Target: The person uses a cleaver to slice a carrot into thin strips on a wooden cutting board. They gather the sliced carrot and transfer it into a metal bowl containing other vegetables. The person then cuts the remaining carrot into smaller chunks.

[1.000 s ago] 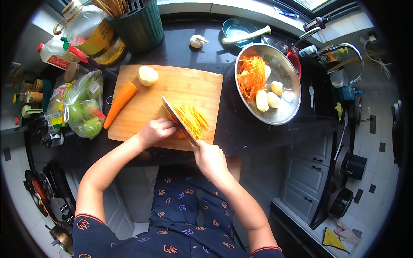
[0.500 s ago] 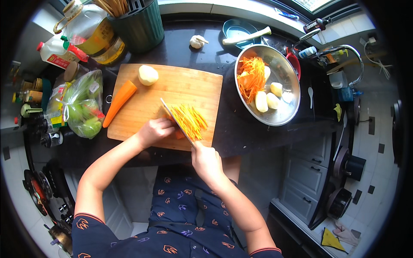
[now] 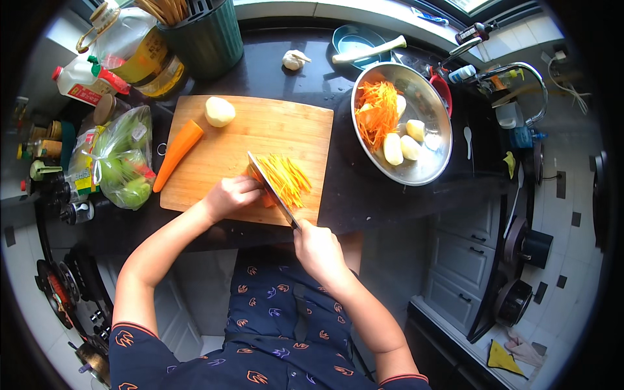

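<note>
My right hand [image 3: 320, 252] is closed around the handle of a knife [image 3: 279, 198], whose blade slants across the wooden cutting board [image 3: 273, 123]. Just left of the blade, the curled fingers of my left hand [image 3: 234, 196] press down on a carrot piece [image 3: 267, 201], mostly hidden by the fingers and knife. Thin carrot strips [image 3: 289, 179] lie heaped against the blade's right side. A longer peeled carrot [image 3: 177, 157] rests at the board's left edge, its thick end cut flat. Close to it, at the far left corner, sits a peeled potato [image 3: 220, 112].
A steel bowl [image 3: 426, 170] to the right holds shredded carrot [image 3: 377, 117] and several peeled potatoes. Garlic [image 3: 296, 60] and a teal dish [image 3: 344, 40] lie behind. Bagged green vegetables [image 3: 127, 162], an oil jug [image 3: 133, 49] and a dark green utensil holder [image 3: 211, 45] crowd the left.
The knife and my right hand have shifted slightly right and nearer me. My left hand stays on the carrot piece. The whole view has moved a little.
</note>
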`<state>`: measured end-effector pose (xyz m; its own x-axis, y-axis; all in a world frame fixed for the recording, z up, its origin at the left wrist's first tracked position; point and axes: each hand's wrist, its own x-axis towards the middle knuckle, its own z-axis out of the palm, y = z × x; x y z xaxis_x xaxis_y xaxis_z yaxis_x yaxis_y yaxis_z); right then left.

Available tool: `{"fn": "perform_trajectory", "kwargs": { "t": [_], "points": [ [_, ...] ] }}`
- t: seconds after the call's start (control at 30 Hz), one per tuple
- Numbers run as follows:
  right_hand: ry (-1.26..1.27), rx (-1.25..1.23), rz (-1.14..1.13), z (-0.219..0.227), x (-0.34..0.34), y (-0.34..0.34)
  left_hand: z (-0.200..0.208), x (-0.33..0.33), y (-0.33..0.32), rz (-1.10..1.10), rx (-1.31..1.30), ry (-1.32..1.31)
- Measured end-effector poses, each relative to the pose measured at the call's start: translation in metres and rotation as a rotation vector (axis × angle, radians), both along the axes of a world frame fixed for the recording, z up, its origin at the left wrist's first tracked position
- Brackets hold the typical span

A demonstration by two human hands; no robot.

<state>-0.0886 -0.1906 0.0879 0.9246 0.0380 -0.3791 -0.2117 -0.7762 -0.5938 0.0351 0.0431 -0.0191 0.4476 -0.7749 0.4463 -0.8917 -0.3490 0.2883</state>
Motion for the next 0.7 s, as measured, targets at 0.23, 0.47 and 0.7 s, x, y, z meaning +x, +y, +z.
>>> {"fn": "perform_trajectory", "kwargs": {
  "t": [0.23, 0.47, 0.7],
  "points": [
    [-0.158, 0.075, -0.036, -0.025, 0.011, 0.007, 0.0, 0.001, 0.003, 0.002, 0.029, 0.041],
    [-0.02, 0.028, -0.003, 0.003, 0.006, 0.0, -0.005, -0.002, 0.009, 0.006, 0.052, 0.044],
    [0.018, 0.048, 0.013, 0.006, 0.002, -0.008, -0.004, -0.001, 0.007, -0.002, 0.022, 0.004]
  ]
}}
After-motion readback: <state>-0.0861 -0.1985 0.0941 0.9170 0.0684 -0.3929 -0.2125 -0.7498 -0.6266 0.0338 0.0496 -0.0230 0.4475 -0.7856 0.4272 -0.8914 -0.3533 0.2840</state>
